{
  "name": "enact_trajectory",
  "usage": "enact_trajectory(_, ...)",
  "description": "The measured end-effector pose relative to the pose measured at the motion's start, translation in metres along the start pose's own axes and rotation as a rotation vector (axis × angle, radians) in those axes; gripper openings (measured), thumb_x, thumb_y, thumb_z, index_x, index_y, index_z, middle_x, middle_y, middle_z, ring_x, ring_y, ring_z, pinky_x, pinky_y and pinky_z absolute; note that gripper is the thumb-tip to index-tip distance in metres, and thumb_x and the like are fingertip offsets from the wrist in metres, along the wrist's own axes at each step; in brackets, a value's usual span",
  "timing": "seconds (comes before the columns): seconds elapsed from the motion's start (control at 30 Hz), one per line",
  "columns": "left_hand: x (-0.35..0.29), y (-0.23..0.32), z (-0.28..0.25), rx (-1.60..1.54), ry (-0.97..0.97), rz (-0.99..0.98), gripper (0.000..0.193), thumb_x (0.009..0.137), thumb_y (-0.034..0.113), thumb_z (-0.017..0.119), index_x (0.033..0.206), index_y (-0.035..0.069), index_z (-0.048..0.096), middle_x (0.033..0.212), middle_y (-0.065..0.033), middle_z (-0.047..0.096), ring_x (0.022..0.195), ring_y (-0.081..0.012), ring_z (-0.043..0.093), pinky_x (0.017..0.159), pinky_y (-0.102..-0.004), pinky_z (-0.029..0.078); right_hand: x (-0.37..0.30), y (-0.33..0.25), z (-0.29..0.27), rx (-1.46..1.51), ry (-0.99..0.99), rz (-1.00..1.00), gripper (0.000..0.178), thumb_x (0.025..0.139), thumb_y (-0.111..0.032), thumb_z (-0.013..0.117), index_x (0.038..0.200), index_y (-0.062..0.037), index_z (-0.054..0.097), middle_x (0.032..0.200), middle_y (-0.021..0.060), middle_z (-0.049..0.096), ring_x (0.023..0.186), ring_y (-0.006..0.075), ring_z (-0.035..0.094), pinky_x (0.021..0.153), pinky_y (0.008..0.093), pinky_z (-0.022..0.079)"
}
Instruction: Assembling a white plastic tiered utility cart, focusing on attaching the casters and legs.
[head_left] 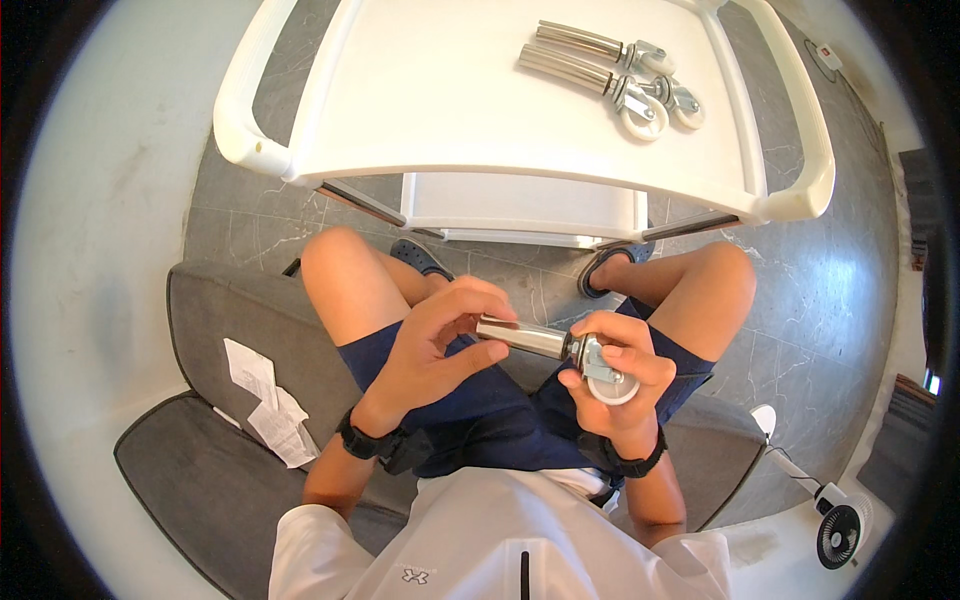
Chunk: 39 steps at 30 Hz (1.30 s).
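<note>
Caster leg (pixel 545 342) lies crosswise, wheel (pixel 612 388) rightward and nearer us. Our left fingers (pixel 468 298) pinch the tube end (pixel 494 328); our right fingers (pixel 648 366) wrap the bracket (pixel 597 358).

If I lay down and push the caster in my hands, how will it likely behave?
The caster is probably stiff, with a metal tube. That tube may feel slippery, being shiny and smooth. Laid down, the caster could roll, since tube and wheel are round.

Here's my tube (pixel 524 337), smooth, glossy metal; its wheel (pixel 613 389), plastic; the trolley (pixel 430 90), smooth plastic too, and the sofa (pixel 195 455), matt cloth!
</note>
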<state>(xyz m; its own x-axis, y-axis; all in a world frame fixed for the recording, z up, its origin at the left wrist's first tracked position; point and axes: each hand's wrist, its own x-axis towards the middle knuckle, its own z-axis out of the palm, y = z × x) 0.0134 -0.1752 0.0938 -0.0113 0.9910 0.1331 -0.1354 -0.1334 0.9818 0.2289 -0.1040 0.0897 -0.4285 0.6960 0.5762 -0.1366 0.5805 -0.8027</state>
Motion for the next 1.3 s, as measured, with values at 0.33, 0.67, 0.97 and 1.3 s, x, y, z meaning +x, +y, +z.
enact_trajectory(0.33,-0.003,-0.001,-0.004,-0.069,-0.007,0.022,0.030,0.096,0.012,0.067,0.124,0.001,0.059,0.114,-0.0055,0.061,0.097,-0.0124,0.060,0.088,-0.0272,0.050,0.002,0.000,0.001,-0.013,0.009,-0.014,0.062,0.078,-0.005,0.084,0.125,-0.0145,0.046,0.111,0.0224,0.066,0.078,0.0233,0.068,0.066,0.0310,0.056)
enact_trajectory(0.67,-0.005,0.006,-0.010,-0.147,-0.108,-0.190,0.029,0.094,0.007,0.068,0.121,0.000,0.060,0.115,-0.0082,0.058,0.103,-0.0150,0.060,0.089,-0.0292,0.051,-0.002,0.001,0.001,0.016,0.018,-0.004,0.060,0.080,-0.009,0.084,0.125,-0.0133,0.045,0.110,0.0234,0.066,0.079,0.0234,0.068,0.066,0.0312,0.056)
enact_trajectory(0.97,-0.003,0.005,-0.009,-0.075,-0.063,-0.174,0.027,0.094,0.006,0.067,0.119,0.001,0.061,0.114,-0.0080,0.059,0.102,-0.0142,0.059,0.087,-0.0270,0.050,-0.001,-0.001,0.001,0.020,0.031,0.010,0.059,0.081,-0.007,0.083,0.125,-0.0123,0.044,0.109,0.0243,0.065,0.080,0.0240,0.068,0.067,0.0323,0.055)
enact_trajectory(1.3,-0.003,-0.003,-0.010,-0.021,-0.086,-0.144,0.028,0.094,0.004,0.067,0.121,0.001,0.060,0.117,-0.0061,0.059,0.104,-0.0141,0.059,0.086,-0.0280,0.051,-0.002,0.000,0.001,0.015,0.031,0.020,0.058,0.080,-0.007,0.084,0.124,-0.0114,0.045,0.110,0.0253,0.066,0.086,0.0285,0.069,0.071,0.0345,0.056)
